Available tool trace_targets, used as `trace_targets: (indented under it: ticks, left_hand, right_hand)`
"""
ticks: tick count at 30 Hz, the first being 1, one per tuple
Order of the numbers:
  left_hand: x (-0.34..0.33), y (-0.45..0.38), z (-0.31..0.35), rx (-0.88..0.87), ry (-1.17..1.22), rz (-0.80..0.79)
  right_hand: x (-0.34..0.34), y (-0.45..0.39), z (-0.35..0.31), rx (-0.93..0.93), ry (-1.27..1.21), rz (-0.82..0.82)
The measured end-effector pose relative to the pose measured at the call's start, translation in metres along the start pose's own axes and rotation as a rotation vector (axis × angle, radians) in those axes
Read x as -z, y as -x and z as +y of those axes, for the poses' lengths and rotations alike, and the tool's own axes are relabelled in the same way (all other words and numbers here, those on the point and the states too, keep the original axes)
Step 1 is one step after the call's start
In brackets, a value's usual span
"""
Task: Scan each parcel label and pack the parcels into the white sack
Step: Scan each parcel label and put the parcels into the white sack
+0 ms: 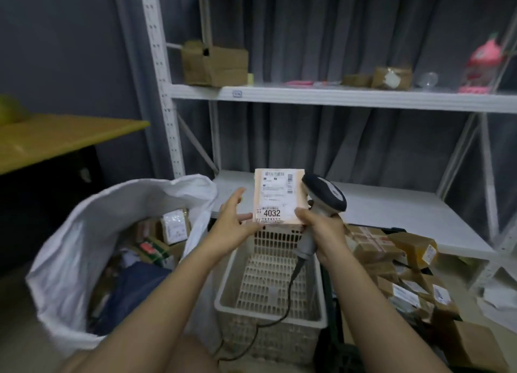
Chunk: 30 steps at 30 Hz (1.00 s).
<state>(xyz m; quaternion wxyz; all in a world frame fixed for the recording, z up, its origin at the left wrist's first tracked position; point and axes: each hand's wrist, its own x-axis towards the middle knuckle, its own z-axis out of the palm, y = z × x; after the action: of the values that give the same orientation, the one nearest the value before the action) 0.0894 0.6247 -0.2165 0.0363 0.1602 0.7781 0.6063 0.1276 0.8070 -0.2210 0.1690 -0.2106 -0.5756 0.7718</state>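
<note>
A small cardboard parcel [277, 196] with a white label reading 4032 is held up over the basket, label facing me. My left hand [235, 221] supports its lower left corner, thumb raised and fingers under it. My right hand [319, 227] grips the grey handle of a barcode scanner [324, 196] and its thumb also pinches the parcel's lower right corner. The scanner head sits just right of the parcel. The white sack [84, 232] stands open at the left with several parcels inside.
A white plastic basket [268, 283] sits below my hands, the scanner cable trailing into it. Several cardboard parcels [391, 260] are piled at the right. A white metal shelf rack [335, 96] stands behind, with boxes on top. A yellow table [56, 140] is at the left.
</note>
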Motion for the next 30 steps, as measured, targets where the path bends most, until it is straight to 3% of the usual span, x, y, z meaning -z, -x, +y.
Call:
trace_targets:
  ticks: [2, 5, 8, 13, 19, 27, 30]
  left_hand:
    - [0.024, 0.004, 0.013, 0.143, 0.228, 0.077]
    - [0.052, 0.008, 0.03, 0.159, 0.306, 0.166]
    - [0.077, 0.011, 0.041, 0.12, 0.289, 0.274]
    - [0.107, 0.017, 0.039, 0.019, 0.045, 0.308]
    - [0.124, 0.017, 0.032, 0.038, 0.133, 0.235]
    - [0.141, -0.007, 0.029, 0.031, 0.095, 0.409]
    - [0.147, -0.018, 0.021, 0.074, 0.09, 0.463]
  right_hand:
    - [-0.018, 0.011, -0.009, 0.053, 0.027, -0.09]
    - [-0.046, 0.027, -0.018, 0.134, 0.09, -0.19]
    - [-0.073, 0.035, -0.024, 0.198, 0.161, -0.224]
    - [-0.104, 0.039, -0.033, 0.265, 0.072, -0.167]
    - [-0.125, 0.034, -0.037, 0.21, 0.101, -0.208]
    - [-0.14, 0.025, -0.037, 0.254, 0.166, -0.21]
    - [-0.135, 0.029, -0.03, 0.196, 0.277, -0.3]
